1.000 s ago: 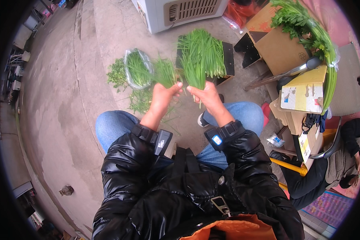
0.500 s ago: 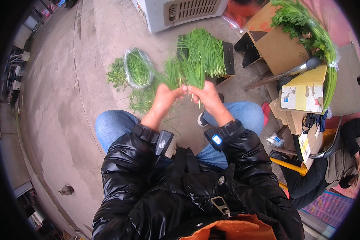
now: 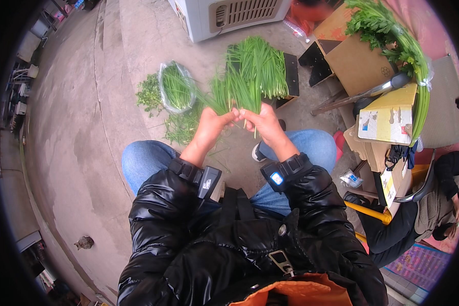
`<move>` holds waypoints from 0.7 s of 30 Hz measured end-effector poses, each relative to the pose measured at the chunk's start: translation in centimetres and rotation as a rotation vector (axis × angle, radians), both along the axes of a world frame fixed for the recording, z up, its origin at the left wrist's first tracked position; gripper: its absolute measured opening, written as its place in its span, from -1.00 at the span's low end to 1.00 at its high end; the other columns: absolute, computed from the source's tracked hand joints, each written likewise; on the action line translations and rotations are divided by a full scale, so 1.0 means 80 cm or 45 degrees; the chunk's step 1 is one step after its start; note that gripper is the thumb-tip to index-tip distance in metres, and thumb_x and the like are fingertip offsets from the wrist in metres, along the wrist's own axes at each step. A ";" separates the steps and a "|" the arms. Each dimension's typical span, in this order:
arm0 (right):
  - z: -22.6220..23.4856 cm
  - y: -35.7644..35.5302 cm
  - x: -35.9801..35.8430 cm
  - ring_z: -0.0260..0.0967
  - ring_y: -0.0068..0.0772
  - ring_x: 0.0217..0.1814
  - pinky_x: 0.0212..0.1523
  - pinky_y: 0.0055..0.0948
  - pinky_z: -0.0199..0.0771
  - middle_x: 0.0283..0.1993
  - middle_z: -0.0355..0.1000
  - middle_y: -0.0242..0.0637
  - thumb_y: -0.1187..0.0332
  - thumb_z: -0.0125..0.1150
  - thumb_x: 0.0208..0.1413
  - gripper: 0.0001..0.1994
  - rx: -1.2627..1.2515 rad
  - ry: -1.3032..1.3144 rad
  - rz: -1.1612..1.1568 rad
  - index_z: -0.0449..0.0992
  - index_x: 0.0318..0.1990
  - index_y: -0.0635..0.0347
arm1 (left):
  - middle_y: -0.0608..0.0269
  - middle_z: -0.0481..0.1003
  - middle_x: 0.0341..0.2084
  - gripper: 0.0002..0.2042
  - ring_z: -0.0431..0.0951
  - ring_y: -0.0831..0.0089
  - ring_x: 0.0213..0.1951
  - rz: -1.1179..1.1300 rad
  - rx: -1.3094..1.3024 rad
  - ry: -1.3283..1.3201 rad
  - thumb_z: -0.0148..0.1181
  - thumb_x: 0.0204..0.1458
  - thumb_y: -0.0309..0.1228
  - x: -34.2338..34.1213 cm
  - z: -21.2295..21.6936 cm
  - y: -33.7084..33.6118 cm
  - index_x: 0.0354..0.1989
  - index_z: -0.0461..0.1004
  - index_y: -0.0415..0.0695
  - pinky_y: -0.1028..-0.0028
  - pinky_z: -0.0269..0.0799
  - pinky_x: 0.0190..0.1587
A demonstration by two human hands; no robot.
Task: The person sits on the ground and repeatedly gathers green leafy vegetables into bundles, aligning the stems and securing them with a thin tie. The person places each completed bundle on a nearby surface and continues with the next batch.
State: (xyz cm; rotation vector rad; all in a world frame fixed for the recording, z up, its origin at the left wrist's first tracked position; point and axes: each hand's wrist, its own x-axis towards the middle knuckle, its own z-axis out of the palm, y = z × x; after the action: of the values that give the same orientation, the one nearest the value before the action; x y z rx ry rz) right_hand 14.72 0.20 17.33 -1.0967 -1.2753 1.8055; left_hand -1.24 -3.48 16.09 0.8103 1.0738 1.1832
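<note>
Both my hands are between my knees, fingertips nearly meeting. My left hand (image 3: 210,125) is closed on a bunch of green chives (image 3: 220,99), whose blades fan up and to the left. In my right hand (image 3: 266,122) a second bunch of chives (image 3: 248,97) is gripped near the stem ends, which poke out below the fingers. Just beyond, a large heap of chives (image 3: 260,66) lies on a black-sided box (image 3: 291,76). A clear plastic bag (image 3: 189,104) to the left has more chives inside. Loose green scraps (image 3: 181,128) lie on the ground by my left wrist.
Leafy herbs (image 3: 149,94) lie left of the bag. A white vented appliance (image 3: 201,28) stands at the back. On the right are cardboard boxes (image 3: 359,64), a celery bunch (image 3: 421,97) and a seated person (image 3: 433,211). A small mottled lump (image 3: 84,243) sits on the concrete, lower left.
My hands stay almost in place. The chive blades above my left hand were blurred by motion before and look sharper now.
</note>
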 end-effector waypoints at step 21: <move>0.003 0.000 0.000 0.20 -0.68 -0.60 -0.60 -0.65 0.21 -0.42 0.38 -0.39 0.37 0.12 0.06 -0.84 -0.004 0.005 -0.051 0.39 -0.24 0.22 | 0.45 0.40 -0.46 -0.66 0.34 0.67 -0.47 0.020 0.031 0.041 0.11 -0.05 -0.49 0.000 -0.005 0.000 -0.04 0.38 -0.24 0.64 0.25 -0.43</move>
State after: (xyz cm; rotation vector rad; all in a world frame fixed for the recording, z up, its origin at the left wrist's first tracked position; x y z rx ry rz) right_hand 14.71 0.19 17.54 -1.1120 -1.2401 1.7795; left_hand -1.22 -3.51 15.73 0.8437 1.0962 1.2016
